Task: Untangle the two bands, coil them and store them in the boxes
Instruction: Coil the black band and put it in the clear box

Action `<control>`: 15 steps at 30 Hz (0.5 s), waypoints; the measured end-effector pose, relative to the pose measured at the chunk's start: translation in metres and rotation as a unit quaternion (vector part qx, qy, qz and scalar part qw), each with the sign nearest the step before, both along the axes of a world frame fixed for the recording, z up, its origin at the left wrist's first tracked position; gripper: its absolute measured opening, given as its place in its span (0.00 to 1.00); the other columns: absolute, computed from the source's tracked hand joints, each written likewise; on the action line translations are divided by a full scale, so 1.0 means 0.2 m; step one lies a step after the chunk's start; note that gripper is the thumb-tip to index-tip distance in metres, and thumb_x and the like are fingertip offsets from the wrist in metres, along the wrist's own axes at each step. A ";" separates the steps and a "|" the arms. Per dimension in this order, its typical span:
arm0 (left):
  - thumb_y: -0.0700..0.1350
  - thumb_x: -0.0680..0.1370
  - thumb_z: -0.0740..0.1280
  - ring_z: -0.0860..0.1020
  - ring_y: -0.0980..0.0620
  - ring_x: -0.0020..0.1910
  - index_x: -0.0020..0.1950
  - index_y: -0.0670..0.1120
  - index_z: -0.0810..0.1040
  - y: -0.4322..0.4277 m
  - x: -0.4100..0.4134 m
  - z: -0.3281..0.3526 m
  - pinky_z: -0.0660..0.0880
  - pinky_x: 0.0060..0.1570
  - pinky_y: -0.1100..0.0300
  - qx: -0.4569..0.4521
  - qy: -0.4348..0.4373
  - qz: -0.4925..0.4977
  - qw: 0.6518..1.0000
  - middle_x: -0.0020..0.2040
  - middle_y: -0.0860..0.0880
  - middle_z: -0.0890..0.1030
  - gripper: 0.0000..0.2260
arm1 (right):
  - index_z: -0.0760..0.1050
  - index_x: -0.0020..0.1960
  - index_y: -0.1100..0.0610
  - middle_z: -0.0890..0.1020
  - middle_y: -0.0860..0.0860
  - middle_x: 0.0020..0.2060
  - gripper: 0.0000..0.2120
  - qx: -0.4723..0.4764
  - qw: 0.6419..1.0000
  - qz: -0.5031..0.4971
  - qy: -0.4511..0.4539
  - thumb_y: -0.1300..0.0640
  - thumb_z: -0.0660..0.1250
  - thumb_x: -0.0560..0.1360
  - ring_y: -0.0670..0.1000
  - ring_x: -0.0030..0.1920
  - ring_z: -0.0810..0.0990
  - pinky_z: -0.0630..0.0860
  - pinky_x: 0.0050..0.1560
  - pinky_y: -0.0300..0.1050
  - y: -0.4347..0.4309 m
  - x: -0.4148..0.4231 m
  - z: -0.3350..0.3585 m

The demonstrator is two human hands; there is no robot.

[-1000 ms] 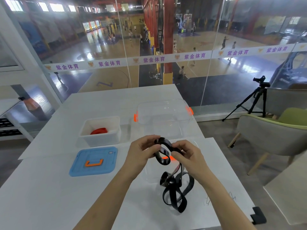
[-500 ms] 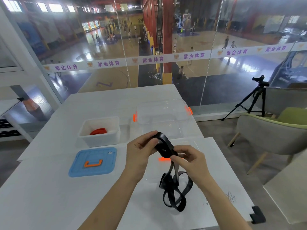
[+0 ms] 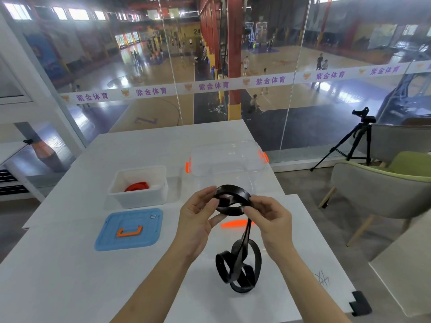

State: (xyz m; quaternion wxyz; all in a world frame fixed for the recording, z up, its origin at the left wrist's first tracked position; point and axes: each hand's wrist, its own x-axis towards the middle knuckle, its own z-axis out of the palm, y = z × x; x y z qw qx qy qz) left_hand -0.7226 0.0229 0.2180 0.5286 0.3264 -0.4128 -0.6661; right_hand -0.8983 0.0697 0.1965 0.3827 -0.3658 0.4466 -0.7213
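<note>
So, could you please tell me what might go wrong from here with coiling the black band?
First, the coil of the black band is only pinched between the left hand and right hand; a springy band could pop open if either grip slips. Second, its hanging tail loops over itself, so winding on might pull those loops into a knot.

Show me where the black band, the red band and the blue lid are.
black band (image 3: 234,190), head view, top arc of the held coil.
red band (image 3: 137,186), head view, its coil inside the white box (image 3: 140,199).
blue lid (image 3: 130,220), head view, flat panel above the orange handle (image 3: 129,232).
</note>
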 end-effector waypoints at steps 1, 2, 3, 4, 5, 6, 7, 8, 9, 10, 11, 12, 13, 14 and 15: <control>0.37 0.79 0.70 0.84 0.42 0.62 0.64 0.43 0.82 0.00 0.01 -0.01 0.83 0.60 0.43 -0.009 -0.030 -0.011 0.999 0.61 0.42 0.86 0.13 | 0.85 0.49 0.59 0.89 0.51 0.42 0.15 -0.005 1.000 0.000 0.013 0.77 0.74 0.71 0.49 0.44 0.88 0.83 0.46 0.38 0.00 -0.01 0.01; 0.37 0.80 0.70 0.84 0.43 0.63 0.63 0.44 0.82 0.00 0.03 -0.01 0.82 0.61 0.42 -0.022 -0.070 -0.019 0.997 0.61 0.43 0.86 0.12 | 0.85 0.48 0.58 0.89 0.50 0.43 0.15 -0.010 1.000 0.001 0.029 0.77 0.74 0.71 0.49 0.45 0.88 0.83 0.48 0.39 -0.01 -0.02 0.02; 0.36 0.81 0.70 0.84 0.45 0.63 0.62 0.45 0.82 -0.01 0.04 -0.01 0.81 0.64 0.42 -0.039 -0.123 -0.027 0.991 0.61 0.45 0.86 0.11 | 0.86 0.47 0.57 0.89 0.51 0.44 0.16 -0.016 0.999 0.003 0.048 0.77 0.74 0.71 0.51 0.46 0.88 0.83 0.50 0.41 -0.01 -0.03 0.02; 0.37 0.81 0.71 0.84 0.48 0.63 0.62 0.47 0.83 -0.02 0.06 0.00 0.79 0.66 0.43 -0.060 -0.186 -0.030 0.980 0.61 0.49 0.87 0.11 | 0.87 0.46 0.55 0.89 0.51 0.45 0.17 -0.021 0.997 0.007 0.073 0.76 0.75 0.71 0.53 0.47 0.88 0.83 0.52 0.43 -0.02 -0.04 0.02; 0.38 0.80 0.73 0.83 0.53 0.63 0.61 0.48 0.84 -0.03 0.08 0.01 0.78 0.68 0.47 -0.083 -0.245 -0.027 0.966 0.61 0.53 0.86 0.11 | 0.87 0.46 0.52 0.89 0.51 0.46 0.18 -0.024 0.994 0.008 0.103 0.75 0.75 0.71 0.54 0.48 0.88 0.83 0.53 0.44 -0.02 -0.05 0.01; 0.40 0.79 0.74 0.83 0.57 0.63 0.59 0.50 0.84 -0.04 0.10 0.03 0.77 0.69 0.50 -0.104 -0.289 -0.018 0.951 0.61 0.57 0.86 0.11 | 0.88 0.46 0.49 0.89 0.50 0.47 0.20 -0.026 0.990 0.009 0.135 0.74 0.76 0.71 0.54 0.49 0.88 0.83 0.54 0.43 -0.02 -0.07 0.02; 0.41 0.78 0.76 0.82 0.59 0.63 0.59 0.52 0.84 -0.06 0.11 0.04 0.77 0.68 0.52 -0.122 -0.315 -0.005 0.941 0.61 0.59 0.86 0.12 | 0.88 0.45 0.48 0.89 0.49 0.47 0.20 -0.029 0.985 0.009 0.168 0.73 0.77 0.71 0.53 0.50 0.88 0.82 0.55 0.43 -0.02 -0.08 0.01; 0.43 0.77 0.77 0.82 0.61 0.63 0.59 0.54 0.84 -0.07 0.11 0.07 0.78 0.66 0.54 -0.138 -0.328 0.004 0.935 0.60 0.60 0.86 0.13 | 0.88 0.46 0.48 0.89 0.48 0.47 0.18 -0.035 0.978 0.012 0.205 0.72 0.78 0.71 0.52 0.51 0.88 0.82 0.56 0.44 -0.02 -0.09 0.01; 0.44 0.76 0.78 0.81 0.62 0.63 0.60 0.56 0.84 -0.08 0.11 0.08 0.79 0.64 0.55 -0.153 -0.341 0.002 0.927 0.60 0.60 0.85 0.14 | 0.88 0.47 0.50 0.89 0.48 0.47 0.16 -0.041 0.968 0.015 0.245 0.71 0.79 0.70 0.51 0.51 0.88 0.82 0.57 0.45 -0.02 -0.10 0.01; 0.46 0.76 0.78 0.81 0.63 0.63 0.61 0.58 0.83 -0.09 0.11 0.10 0.80 0.64 0.57 -0.168 -0.364 -0.013 0.916 0.59 0.61 0.85 0.16 | 0.88 0.48 0.51 0.89 0.47 0.48 0.14 -0.043 0.958 0.018 0.283 0.69 0.80 0.70 0.51 0.52 0.88 0.82 0.58 0.46 -0.02 -0.11 0.01; 0.48 0.75 0.79 0.80 0.65 0.62 0.62 0.60 0.83 -0.10 0.10 0.11 0.79 0.64 0.57 -0.181 -0.401 -0.037 0.897 0.59 0.63 0.85 0.17 | 0.88 0.49 0.52 0.89 0.46 0.48 0.13 -0.042 0.950 0.023 0.310 0.68 0.80 0.70 0.50 0.53 0.88 0.81 0.58 0.46 -0.02 -0.11 0.01; 0.50 0.74 0.78 0.81 0.65 0.61 0.62 0.61 0.83 -0.11 0.09 0.12 0.79 0.64 0.56 -0.196 -0.449 -0.065 0.869 0.57 0.64 0.85 0.17 | 0.88 0.49 0.52 0.89 0.45 0.49 0.12 -0.035 0.945 0.030 0.324 0.66 0.80 0.71 0.49 0.53 0.87 0.81 0.59 0.46 -0.02 -0.11 0.01; 0.53 0.73 0.77 0.81 0.64 0.59 0.61 0.62 0.82 -0.11 0.08 0.13 0.79 0.63 0.54 -0.216 -0.498 -0.087 0.835 0.55 0.65 0.85 0.17 | 0.88 0.49 0.51 0.89 0.44 0.49 0.12 -0.025 0.942 0.038 0.332 0.65 0.81 0.71 0.49 0.53 0.87 0.81 0.59 0.46 -0.02 -0.11 0.01; 0.54 0.73 0.76 0.82 0.64 0.57 0.60 0.63 0.82 -0.11 0.07 0.13 0.80 0.62 0.53 -0.233 -0.534 -0.102 0.806 0.53 0.65 0.85 0.16 | 0.88 0.49 0.50 0.89 0.43 0.48 0.12 -0.018 0.939 0.046 0.340 0.64 0.81 0.71 0.48 0.53 0.87 0.82 0.58 0.45 -0.01 -0.11 0.02; 0.54 0.74 0.76 0.82 0.63 0.55 0.59 0.62 0.83 -0.11 0.06 0.14 0.79 0.60 0.52 -0.242 -0.552 -0.110 0.790 0.52 0.63 0.85 0.15 | 0.87 0.49 0.49 0.89 0.42 0.48 0.12 -0.013 0.935 0.054 0.350 0.64 0.81 0.71 0.47 0.52 0.87 0.82 0.56 0.45 -0.01 -0.12 0.03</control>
